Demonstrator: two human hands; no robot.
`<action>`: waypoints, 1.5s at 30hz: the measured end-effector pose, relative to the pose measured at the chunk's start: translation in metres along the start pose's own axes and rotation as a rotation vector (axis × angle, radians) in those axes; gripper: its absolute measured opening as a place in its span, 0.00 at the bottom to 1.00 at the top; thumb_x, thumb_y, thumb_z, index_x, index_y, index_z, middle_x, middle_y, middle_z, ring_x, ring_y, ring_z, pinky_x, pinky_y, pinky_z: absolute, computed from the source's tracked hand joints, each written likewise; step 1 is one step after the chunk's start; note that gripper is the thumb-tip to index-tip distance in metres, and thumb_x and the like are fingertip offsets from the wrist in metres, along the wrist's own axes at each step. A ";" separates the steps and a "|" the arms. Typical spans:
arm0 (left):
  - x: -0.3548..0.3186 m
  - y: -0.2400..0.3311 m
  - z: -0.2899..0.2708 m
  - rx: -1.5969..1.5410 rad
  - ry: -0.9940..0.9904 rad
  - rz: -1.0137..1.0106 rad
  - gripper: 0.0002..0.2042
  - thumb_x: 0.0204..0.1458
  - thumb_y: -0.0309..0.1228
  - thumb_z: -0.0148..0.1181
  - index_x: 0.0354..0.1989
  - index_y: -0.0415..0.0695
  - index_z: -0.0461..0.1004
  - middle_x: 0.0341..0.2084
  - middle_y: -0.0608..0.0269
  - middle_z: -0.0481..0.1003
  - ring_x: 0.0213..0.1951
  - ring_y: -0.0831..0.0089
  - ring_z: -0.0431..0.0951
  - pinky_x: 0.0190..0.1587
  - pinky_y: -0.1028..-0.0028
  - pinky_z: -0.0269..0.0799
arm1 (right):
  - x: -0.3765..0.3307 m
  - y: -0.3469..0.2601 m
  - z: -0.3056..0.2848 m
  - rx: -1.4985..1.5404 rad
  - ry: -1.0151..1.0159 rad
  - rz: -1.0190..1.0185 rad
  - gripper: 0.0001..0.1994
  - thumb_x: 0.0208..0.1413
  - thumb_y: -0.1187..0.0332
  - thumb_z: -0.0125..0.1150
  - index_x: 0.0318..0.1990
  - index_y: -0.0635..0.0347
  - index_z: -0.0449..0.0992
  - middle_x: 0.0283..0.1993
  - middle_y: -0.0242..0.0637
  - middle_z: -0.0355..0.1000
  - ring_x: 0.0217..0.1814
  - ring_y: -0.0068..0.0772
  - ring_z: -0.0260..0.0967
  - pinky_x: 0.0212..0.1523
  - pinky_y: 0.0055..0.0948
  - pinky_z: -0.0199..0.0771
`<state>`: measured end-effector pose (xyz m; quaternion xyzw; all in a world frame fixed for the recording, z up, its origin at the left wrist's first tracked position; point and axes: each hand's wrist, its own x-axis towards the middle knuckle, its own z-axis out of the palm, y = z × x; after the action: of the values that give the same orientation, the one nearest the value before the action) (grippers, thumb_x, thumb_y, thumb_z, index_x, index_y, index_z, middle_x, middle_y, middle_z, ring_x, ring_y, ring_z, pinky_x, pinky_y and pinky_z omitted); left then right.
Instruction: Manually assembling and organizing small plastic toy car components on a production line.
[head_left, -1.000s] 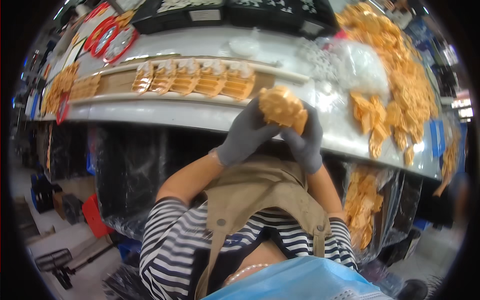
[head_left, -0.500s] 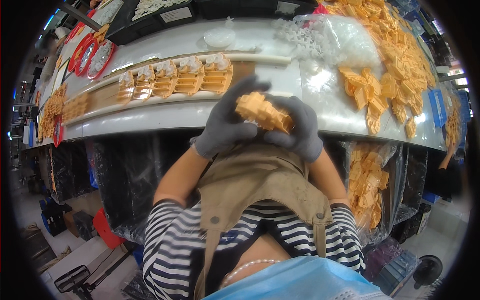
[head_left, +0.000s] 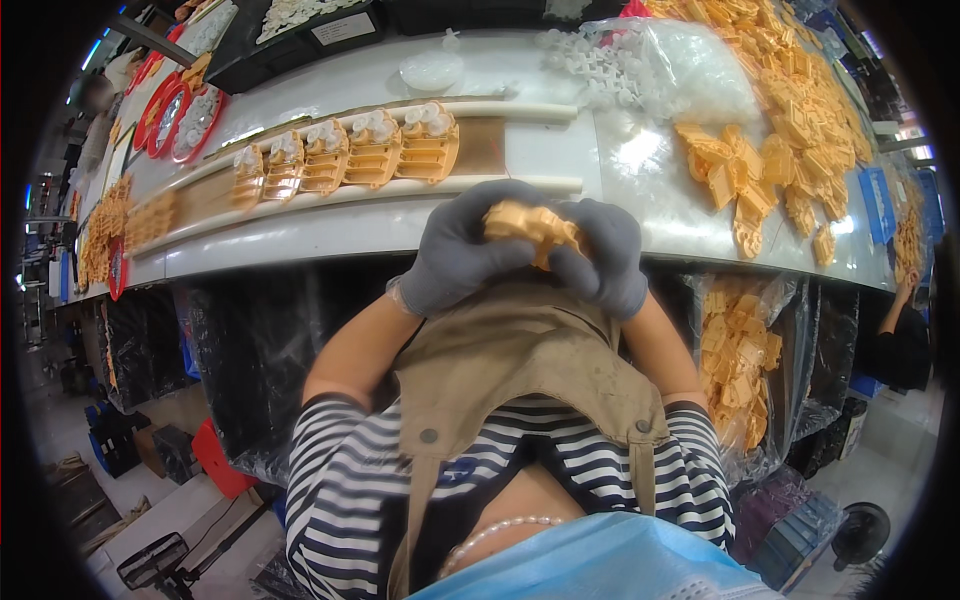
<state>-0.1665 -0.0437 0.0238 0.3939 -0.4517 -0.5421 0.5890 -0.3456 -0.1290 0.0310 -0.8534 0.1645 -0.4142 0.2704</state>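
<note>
Both my hands, in grey gloves, grip one orange-yellow moulded plastic part (head_left: 532, 228) just over the table's near edge. My left hand (head_left: 462, 250) wraps its left end, and my right hand (head_left: 607, 258) closes round the right end. Fingers hide much of the part's underside and far side. Beyond my left hand, a row of similar orange plastic housings (head_left: 372, 158) with whitish translucent pieces at their far ends lies on a brown strip between two white rails (head_left: 390, 188).
A heap of orange parts (head_left: 790, 150) covers the table's right side, beside a clear plastic bag (head_left: 700, 80) and loose white pieces (head_left: 600, 65). A round translucent dish (head_left: 432, 70) sits behind the rails. Red-rimmed trays (head_left: 198, 122) stand far left; a black bin (head_left: 300, 40) is at the back.
My left fingers, raised and apart before, have come down round the orange part. The part has turned in my hands, and less of it shows.
</note>
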 end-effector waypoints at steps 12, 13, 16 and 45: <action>0.006 0.005 -0.003 0.227 -0.178 0.365 0.13 0.49 0.24 0.61 0.43 0.42 0.68 0.45 0.57 0.68 0.47 0.70 0.69 0.51 0.72 0.65 | -0.005 -0.015 0.009 0.046 0.077 0.058 0.23 0.34 0.71 0.73 0.41 0.56 0.71 0.41 0.40 0.68 0.40 0.41 0.67 0.38 0.33 0.71; 0.006 0.006 -0.003 0.226 -0.178 0.360 0.13 0.49 0.24 0.61 0.43 0.42 0.68 0.45 0.57 0.68 0.47 0.70 0.69 0.51 0.72 0.65 | -0.006 -0.018 0.010 0.049 0.077 0.063 0.23 0.34 0.71 0.73 0.41 0.56 0.71 0.41 0.40 0.68 0.40 0.41 0.67 0.38 0.33 0.71; 0.005 0.005 -0.002 0.280 -0.185 0.392 0.14 0.49 0.26 0.62 0.44 0.41 0.68 0.45 0.56 0.69 0.47 0.69 0.70 0.50 0.72 0.66 | -0.007 -0.020 0.014 0.084 0.123 0.084 0.25 0.33 0.72 0.74 0.42 0.56 0.70 0.40 0.40 0.68 0.40 0.41 0.68 0.38 0.33 0.71; 0.023 -0.020 -0.025 1.151 0.301 0.426 0.25 0.52 0.33 0.59 0.59 0.45 0.63 0.62 0.54 0.57 0.61 0.51 0.60 0.63 0.58 0.53 | -0.016 0.274 -0.254 -0.011 0.639 0.426 0.14 0.53 0.61 0.64 0.36 0.62 0.69 0.28 0.32 0.67 0.22 0.21 0.61 0.22 0.19 0.64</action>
<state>-0.1480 -0.0691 0.0002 0.6209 -0.6518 -0.0217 0.4349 -0.5731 -0.4223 -0.0129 -0.6294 0.4163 -0.5929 0.2811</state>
